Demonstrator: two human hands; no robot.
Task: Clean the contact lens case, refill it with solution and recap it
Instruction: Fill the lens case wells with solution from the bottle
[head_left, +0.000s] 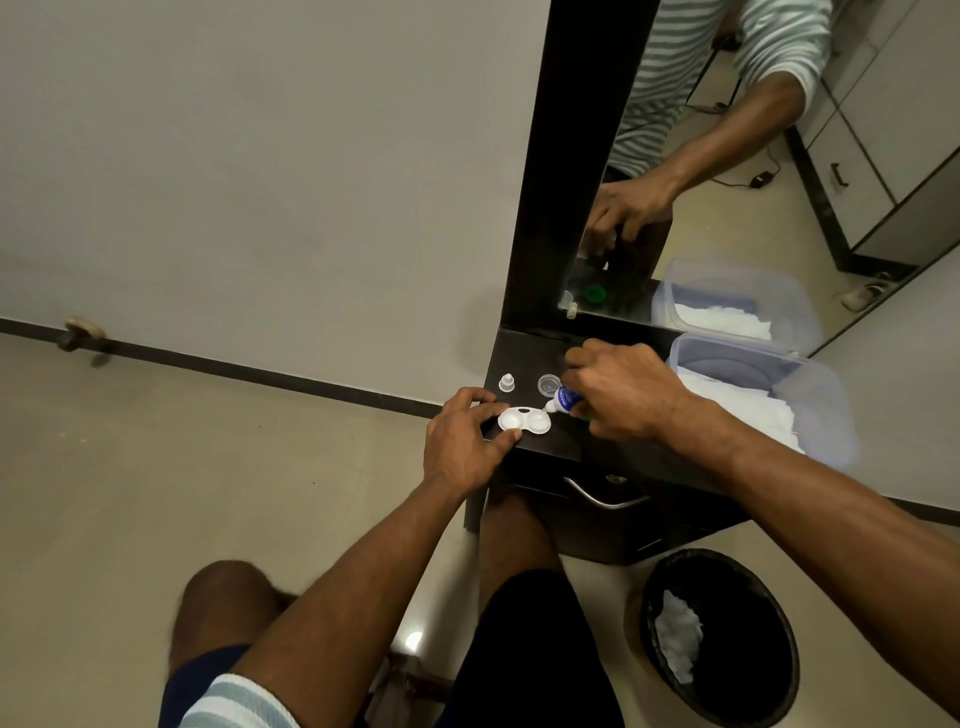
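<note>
Midway — refilling open lens case (524, 420) at counter's (524, 358) front-left corner; left hand (464, 446) pinching case, right hand (621, 397) clutching solution bottle (565, 399); recapping left.

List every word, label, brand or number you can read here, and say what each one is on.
No text here can be read.
Solution bottle in the right hand: blue label with white print, too small and blurred to read.
Clear lens-case cap on the dark table: faint marks inside, not readable.
Contact lens case, held by the left hand: no print visible.
</note>
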